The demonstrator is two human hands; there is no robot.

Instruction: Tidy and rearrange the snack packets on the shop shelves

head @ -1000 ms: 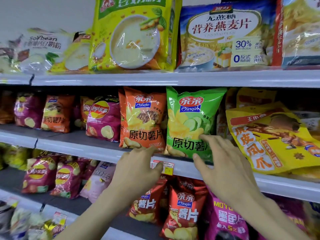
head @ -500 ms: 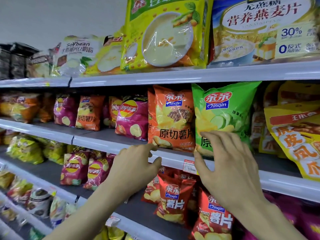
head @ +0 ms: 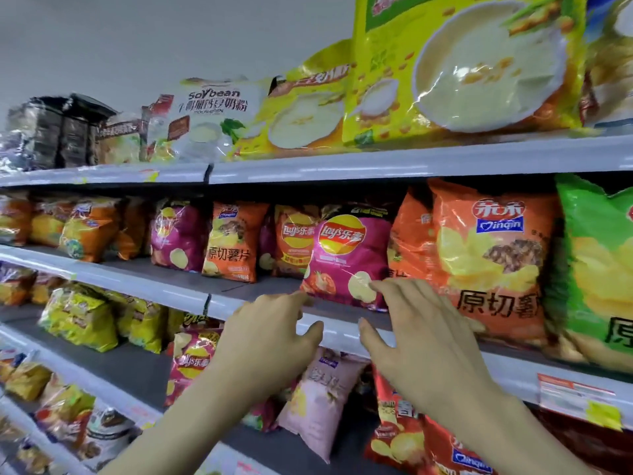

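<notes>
A magenta Lay's chip packet (head: 346, 258) stands upright on the middle shelf (head: 164, 287), leaning a little. To its right stand an orange Qinqin packet (head: 486, 255) and a green Qinqin packet (head: 603, 269). My left hand (head: 270, 341) hovers at the shelf's front edge with fingers spread, its fingertips just below the magenta packet's left corner. My right hand (head: 421, 341) is also spread, its fingertips at the packet's lower right corner and over the orange packet's bottom. Neither hand holds anything.
More small chip packets (head: 233, 245) line the middle shelf to the left. Big soy-milk powder bags (head: 462, 66) fill the top shelf (head: 376, 162). The lower shelf holds yellow (head: 82, 317), pink (head: 318, 402) and red (head: 397, 433) packets. A price tag (head: 579, 399) hangs at right.
Both hands have moved left along the shelf, from the green and orange Qinqin packets to the magenta Lay's packet. The view has shifted left with them.
</notes>
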